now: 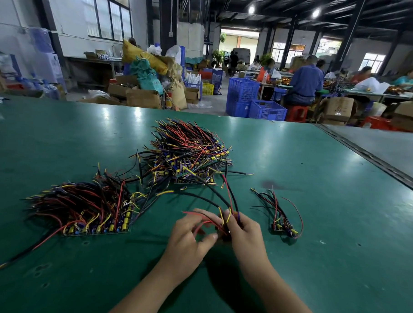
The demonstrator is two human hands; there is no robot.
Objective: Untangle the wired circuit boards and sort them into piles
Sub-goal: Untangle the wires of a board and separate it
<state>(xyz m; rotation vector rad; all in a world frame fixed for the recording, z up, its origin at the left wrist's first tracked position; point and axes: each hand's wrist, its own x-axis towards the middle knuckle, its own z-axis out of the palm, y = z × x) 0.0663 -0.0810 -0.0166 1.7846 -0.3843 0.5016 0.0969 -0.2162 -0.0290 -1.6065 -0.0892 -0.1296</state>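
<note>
Across the near half of the scene spreads a green table [318, 166]. Its far edge runs straight from left to right behind the wiring, and on the right a dark seam [371, 158] separates it from a grey table [390, 145]. Bare green surface lies open at the near left, between the forearms, and to the right of the smallest pile.

Toward the far middle sits the big heap [189, 151], a tangle of red, black and yellow wires over circuit boards. Near left of it is the left pile [85, 205], its boards lined along the near side and its wires fanned out to the left. A small pile [283, 214] of a few boards lies to the right, apart from the others.

Both hands work at the near middle, between the left pile and the small pile. The right hand [242, 231] grips a wired board [227, 233], mostly hidden by the fingers, whose black wires reach up to the big heap. The left hand [190, 236], just beside it, curls its fingers and pinches a red wire [197, 227] looping out of that board.
</note>
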